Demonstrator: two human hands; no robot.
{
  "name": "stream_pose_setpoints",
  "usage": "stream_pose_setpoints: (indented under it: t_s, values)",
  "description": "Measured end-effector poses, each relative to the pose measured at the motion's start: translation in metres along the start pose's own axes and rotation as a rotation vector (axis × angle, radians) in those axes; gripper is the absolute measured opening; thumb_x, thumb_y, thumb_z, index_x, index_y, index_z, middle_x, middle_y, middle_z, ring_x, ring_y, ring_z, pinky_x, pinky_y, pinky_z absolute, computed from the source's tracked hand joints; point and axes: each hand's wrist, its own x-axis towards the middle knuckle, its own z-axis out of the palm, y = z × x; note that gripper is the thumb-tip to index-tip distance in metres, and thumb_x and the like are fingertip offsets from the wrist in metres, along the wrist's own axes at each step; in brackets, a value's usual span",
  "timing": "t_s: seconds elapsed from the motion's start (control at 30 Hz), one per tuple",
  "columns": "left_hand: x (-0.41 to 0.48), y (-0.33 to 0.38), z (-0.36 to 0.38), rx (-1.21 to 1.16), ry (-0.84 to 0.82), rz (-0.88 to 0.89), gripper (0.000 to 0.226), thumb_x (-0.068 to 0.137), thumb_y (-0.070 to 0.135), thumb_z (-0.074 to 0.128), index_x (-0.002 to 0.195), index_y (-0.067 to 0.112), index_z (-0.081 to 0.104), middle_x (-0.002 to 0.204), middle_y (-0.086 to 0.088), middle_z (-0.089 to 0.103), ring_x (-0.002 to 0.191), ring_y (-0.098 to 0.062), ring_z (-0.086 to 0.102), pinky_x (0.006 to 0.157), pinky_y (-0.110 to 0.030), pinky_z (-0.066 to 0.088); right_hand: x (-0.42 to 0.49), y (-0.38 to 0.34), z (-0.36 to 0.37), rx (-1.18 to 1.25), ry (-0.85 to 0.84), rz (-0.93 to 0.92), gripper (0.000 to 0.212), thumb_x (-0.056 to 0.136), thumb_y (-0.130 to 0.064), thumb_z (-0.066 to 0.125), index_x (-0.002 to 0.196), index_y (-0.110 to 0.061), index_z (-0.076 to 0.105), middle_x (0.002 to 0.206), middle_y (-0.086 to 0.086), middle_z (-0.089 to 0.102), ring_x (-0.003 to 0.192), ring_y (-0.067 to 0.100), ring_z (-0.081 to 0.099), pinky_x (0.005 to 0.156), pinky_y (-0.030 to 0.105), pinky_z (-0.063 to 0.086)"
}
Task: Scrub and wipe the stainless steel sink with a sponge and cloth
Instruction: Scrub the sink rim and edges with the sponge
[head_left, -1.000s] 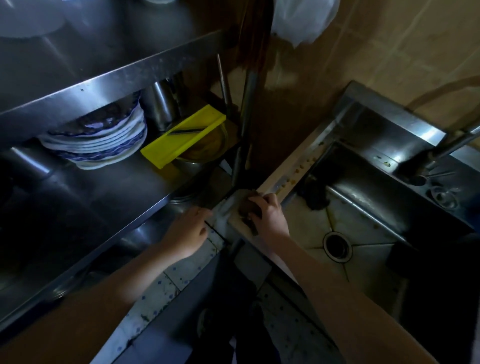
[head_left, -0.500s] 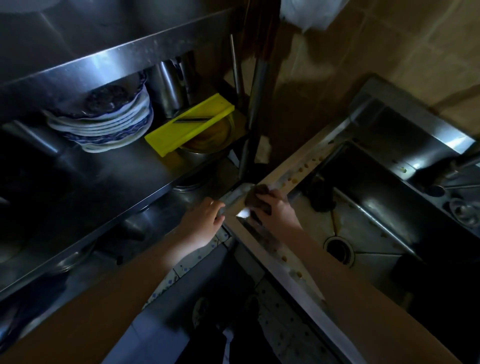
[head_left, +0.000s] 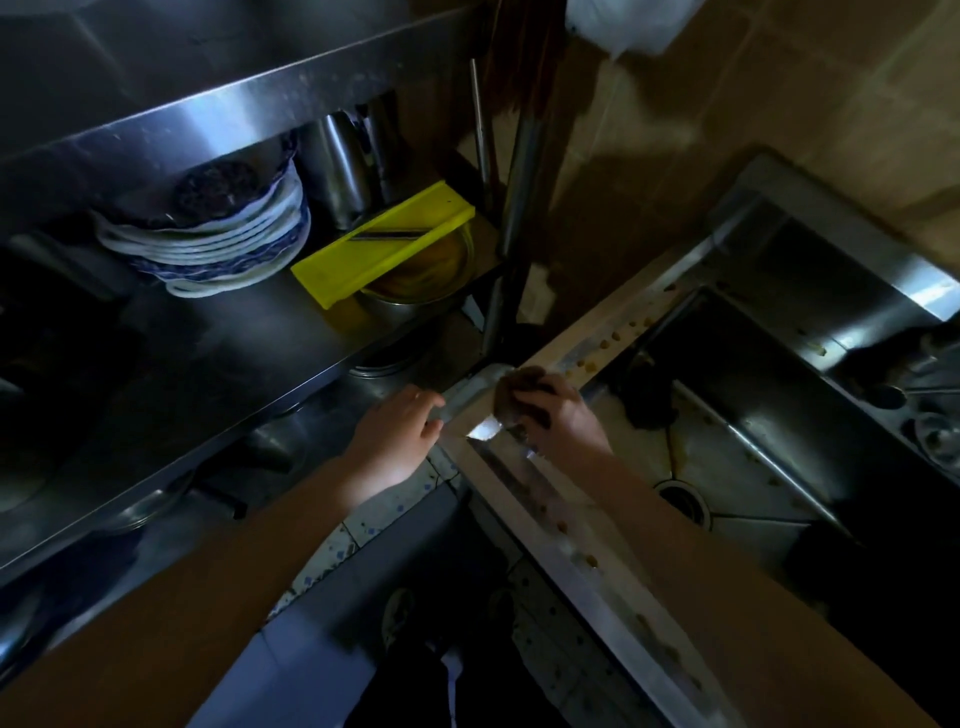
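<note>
The stainless steel sink (head_left: 737, 467) fills the right side, its rim (head_left: 587, 551) dotted with small brown crumbs. My right hand (head_left: 561, 415) grips a dark brown sponge (head_left: 511, 392) and presses it on the sink's near-left corner. My left hand (head_left: 400, 428) rests on the outer edge of that same corner, fingers curled over the metal lip. A dark clump (head_left: 647, 400) lies inside the basin by the left wall. The drain (head_left: 683, 501) sits near the basin's front.
A steel shelf unit (head_left: 218, 332) stands left, holding stacked blue-and-white plates (head_left: 218, 244), a yellow slicer (head_left: 384, 241) over a metal bowl (head_left: 421, 275) and a steel cup (head_left: 337, 166). The tap base (head_left: 883, 384) is at far right. Tiled floor (head_left: 363, 525) lies below.
My right hand has slid the sponge a little further along the rim corner. The camera view has shifted down and left; my left hand stays on the corner edge.
</note>
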Motion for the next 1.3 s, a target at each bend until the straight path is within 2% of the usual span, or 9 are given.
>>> stream_pose_setpoints:
  t_s: [0.13,0.33,0.47,0.6,0.8,0.9,0.97,1.2,1.3]
  values:
    - [0.000,-0.003,0.002,0.004,0.042,0.004,0.032,0.096,0.026,0.046,0.125,0.012,0.051,0.127,-0.008,0.053,0.110,-0.021,0.054,0.086,-0.029,0.044,0.012,0.016,-0.014,-0.076,0.086,0.021,0.041,0.079,-0.023,0.069,0.119,-0.025,0.058,0.136,0.004,0.044,0.118,0.030,0.051,0.085,0.038,0.054]
    - [0.000,-0.004,0.002,0.003,0.053,-0.009,0.032,0.095,0.026,0.047,0.124,0.013,0.052,0.127,-0.009,0.054,0.108,-0.023,0.056,0.082,-0.029,0.042,0.031,0.020,-0.024,0.023,0.155,0.167,0.038,0.084,-0.008,0.061,0.120,-0.021,0.059,0.127,0.007,0.054,0.110,0.029,0.055,0.089,0.029,0.045]
    - [0.002,-0.002,-0.002,-0.025,0.023,-0.005,0.034,0.096,0.024,0.046,0.127,0.011,0.050,0.130,-0.009,0.053,0.114,-0.022,0.053,0.093,-0.033,0.044,0.023,0.007,-0.022,0.093,0.074,0.188,0.036,0.090,-0.011,0.057,0.123,-0.023,0.059,0.127,0.007,0.053,0.112,0.027,0.053,0.092,0.027,0.041]
    - [0.003,0.000,-0.006,-0.034,-0.011,-0.027,0.035,0.097,0.025,0.044,0.129,0.013,0.047,0.132,-0.009,0.049,0.115,-0.023,0.051,0.094,-0.038,0.044,0.009,-0.015,-0.017,0.167,-0.051,0.166,0.034,0.092,-0.014,0.055,0.124,-0.026,0.060,0.128,0.006,0.051,0.112,0.022,0.053,0.090,0.020,0.036]
    - [0.007,0.002,-0.008,-0.038,-0.029,-0.052,0.033,0.097,0.026,0.043,0.127,0.015,0.048,0.131,-0.007,0.048,0.114,-0.024,0.051,0.095,-0.043,0.042,-0.011,-0.039,0.004,0.174,-0.138,0.145,0.039,0.086,-0.024,0.065,0.125,-0.026,0.059,0.127,0.005,0.046,0.113,0.026,0.050,0.097,0.027,0.040]
    - [0.009,0.001,-0.008,-0.047,-0.028,-0.047,0.032,0.096,0.026,0.044,0.126,0.015,0.048,0.128,-0.007,0.050,0.111,-0.023,0.052,0.092,-0.043,0.044,-0.015,-0.039,0.011,0.110,-0.118,0.092,0.040,0.085,-0.022,0.066,0.125,-0.025,0.058,0.127,0.006,0.043,0.111,0.030,0.050,0.099,0.039,0.046]
    - [0.010,0.001,-0.008,-0.054,-0.027,-0.046,0.032,0.096,0.027,0.045,0.125,0.015,0.049,0.127,-0.007,0.050,0.109,-0.023,0.053,0.091,-0.042,0.045,-0.015,-0.033,0.012,0.074,-0.084,0.056,0.040,0.086,-0.019,0.065,0.124,-0.025,0.058,0.130,0.006,0.042,0.112,0.031,0.050,0.098,0.041,0.047]
    - [0.018,0.002,-0.005,-0.061,-0.041,-0.041,0.032,0.095,0.027,0.047,0.125,0.017,0.048,0.125,-0.007,0.051,0.099,-0.022,0.057,0.087,-0.041,0.047,0.000,-0.006,0.006,0.067,-0.007,0.071,0.042,0.086,-0.020,0.062,0.127,-0.026,0.056,0.135,0.006,0.042,0.118,0.031,0.047,0.099,0.041,0.047]
    - [0.022,0.007,-0.002,-0.068,-0.057,-0.025,0.034,0.094,0.030,0.048,0.126,0.017,0.048,0.128,-0.006,0.050,0.104,-0.022,0.056,0.091,-0.042,0.045,0.010,0.009,-0.005,0.074,0.071,0.112,0.040,0.087,-0.021,0.063,0.126,-0.027,0.057,0.133,0.006,0.045,0.116,0.028,0.049,0.096,0.036,0.048]
